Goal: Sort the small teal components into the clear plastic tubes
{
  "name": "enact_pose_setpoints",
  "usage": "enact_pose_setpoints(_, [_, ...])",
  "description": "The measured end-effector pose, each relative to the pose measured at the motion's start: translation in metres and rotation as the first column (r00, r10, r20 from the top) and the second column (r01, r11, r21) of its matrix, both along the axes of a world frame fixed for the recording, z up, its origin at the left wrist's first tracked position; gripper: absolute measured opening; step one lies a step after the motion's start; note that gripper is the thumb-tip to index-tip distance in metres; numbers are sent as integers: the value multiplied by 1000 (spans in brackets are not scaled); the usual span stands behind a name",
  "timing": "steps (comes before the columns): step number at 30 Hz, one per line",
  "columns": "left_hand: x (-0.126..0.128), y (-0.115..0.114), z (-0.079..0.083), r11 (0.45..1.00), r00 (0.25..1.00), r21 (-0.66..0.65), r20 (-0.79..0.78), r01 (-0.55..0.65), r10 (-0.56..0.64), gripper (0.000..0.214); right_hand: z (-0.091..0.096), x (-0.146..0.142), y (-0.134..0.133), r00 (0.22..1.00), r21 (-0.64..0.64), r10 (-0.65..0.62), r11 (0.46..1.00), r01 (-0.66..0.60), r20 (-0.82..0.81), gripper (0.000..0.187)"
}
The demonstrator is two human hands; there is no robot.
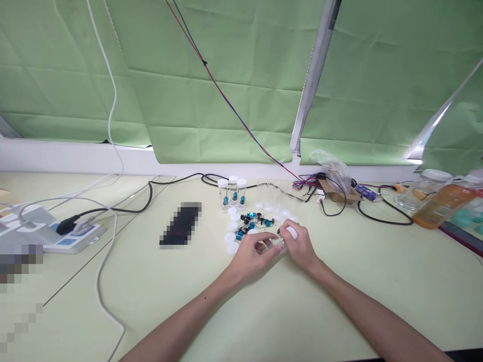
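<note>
My left hand (251, 255) is closed around a clear plastic vial (268, 245), tilted low over the table with its mouth toward the right. My right hand (301, 249) is closed at that mouth, a white cap (292, 232) showing between its fingers. A small dark bit sits by the right fingertips, too small to name. Just beyond my hands lies a pile of small blue and black parts (252, 219). White caps (230, 237) lie along its left side. Three capped vials (233, 195) with blue parts inside stand behind it.
Clear uncapped vials (264, 193) stand at the back beside more white caps. Left lies a dark, pixelated rectangle (181, 226). A power strip (71, 239) with cables is far left. At right are a cardboard box (337, 193), tangled wires and an orange bottle (439, 203).
</note>
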State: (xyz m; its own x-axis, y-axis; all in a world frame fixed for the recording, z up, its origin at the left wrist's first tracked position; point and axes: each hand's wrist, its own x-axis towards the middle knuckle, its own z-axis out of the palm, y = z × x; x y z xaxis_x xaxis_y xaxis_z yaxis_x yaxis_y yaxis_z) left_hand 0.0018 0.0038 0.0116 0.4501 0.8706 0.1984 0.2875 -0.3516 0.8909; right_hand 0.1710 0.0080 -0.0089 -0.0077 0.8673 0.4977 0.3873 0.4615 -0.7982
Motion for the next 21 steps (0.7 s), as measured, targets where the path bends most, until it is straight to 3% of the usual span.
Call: enact_pose_setpoints(21, [2,-4,1,997,998,53,-21,-61,63,39,4,0,1,1000,-9,11,1000,-11,8,21])
